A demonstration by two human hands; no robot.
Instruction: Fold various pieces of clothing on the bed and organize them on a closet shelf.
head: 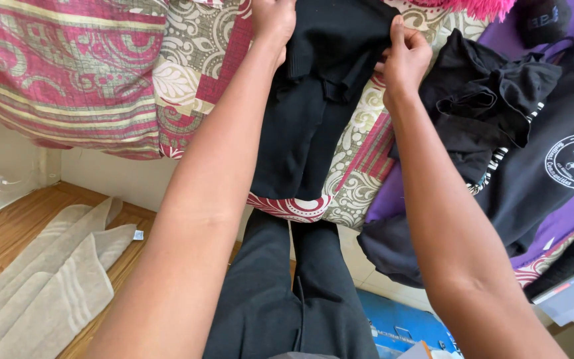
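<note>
both hands [403, 56] pinch black garment [313, 113] (bedspread beneath)

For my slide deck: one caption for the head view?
Both hands, left and right, grip a black garment on a patterned bedspread.

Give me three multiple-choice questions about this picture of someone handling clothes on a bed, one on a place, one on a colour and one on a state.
1. Where does the beige ribbed towel lie?
A. on the wooden floor
B. on the bed
C. over an arm

2. What colour is the soft cloth garment that both hands grip?
A. white
B. black
C. yellow

3. How does the right hand meet that garment?
A. it hovers apart
B. it lies flat and open on it
C. its fingers pinch the edge

Answers: 1 A, the towel is spread on the floorboards beside the bed. 2 B, it is dark against the patterned red and cream bedspread. 3 C, thumb and fingers close on the cloth, as the left hand also does.
</note>
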